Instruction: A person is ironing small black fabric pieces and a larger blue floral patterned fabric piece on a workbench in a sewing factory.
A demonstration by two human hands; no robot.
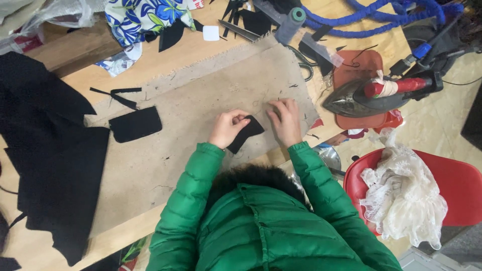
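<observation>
From the head view I see both hands at the near edge of a beige cloth mat (201, 100) spread over the wooden desk (201, 47). Left hand (228, 128): fingers curled, pinching the left end of a small black fabric strip (246, 134). Right hand (285, 120): fingers pressed together and laid flat, touching the strip's right end and the mat. The strip lies tilted on the mat, between the two hands. Green puffer sleeves (193, 190) fill the lower frame.

Left of the hands, a second black fabric piece (135, 124) lies on the mat. An iron (366, 98) rests on a reddish pad (359, 68) to the right. A grey thread cone (290, 25) stands at the mat's far edge. White lace (401, 193) is heaped on a red chair (452, 188).
</observation>
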